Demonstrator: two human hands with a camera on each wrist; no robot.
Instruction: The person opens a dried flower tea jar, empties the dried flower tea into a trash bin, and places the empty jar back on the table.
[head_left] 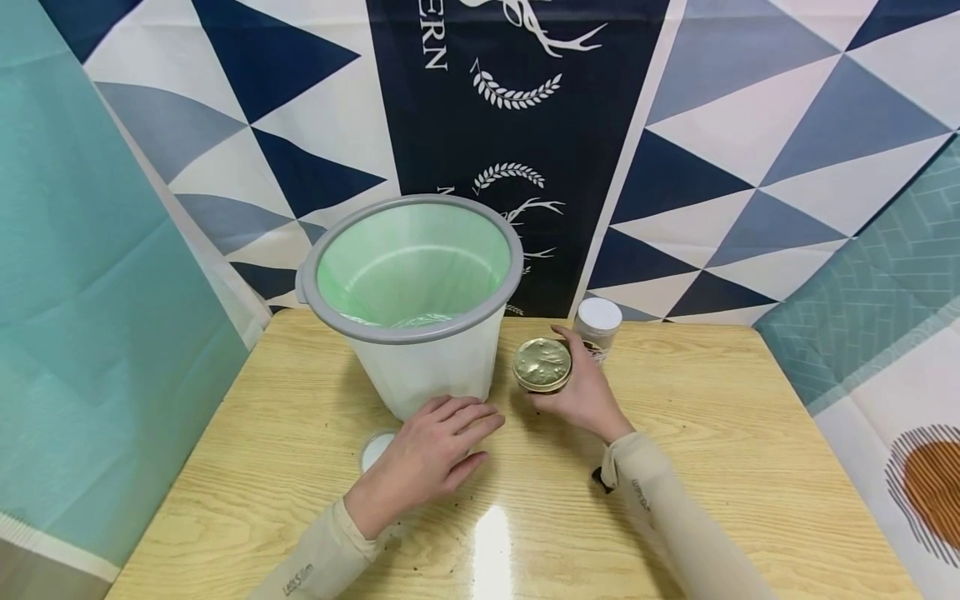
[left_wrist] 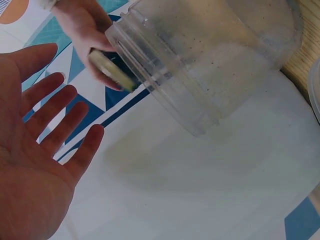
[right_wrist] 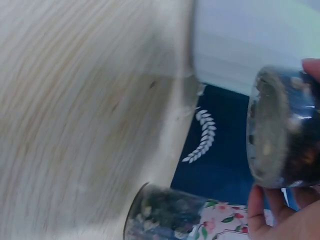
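Observation:
My right hand (head_left: 581,387) grips a jar with a gold lid (head_left: 542,364), raised over the table beside the bin. In the right wrist view this jar (right_wrist: 305,130) is clear-walled with dark contents, and fingers curl round it. My left hand (head_left: 442,446) hovers palm down in front of the bin, its fingers loosely spread and holding nothing. Close by it, a clear jar (left_wrist: 210,65) with a threaded, uncovered mouth shows in the left wrist view. A round, whitish piece (head_left: 375,451) peeks out beside the left hand, partly hidden by it.
A white bin (head_left: 420,367) with a grey rim and green inside stands at the back left of the wooden table (head_left: 712,417). Behind the right hand is a white-lidded jar (head_left: 599,315), with a floral label in the right wrist view. Patterned cloth (head_left: 712,167) hangs behind.

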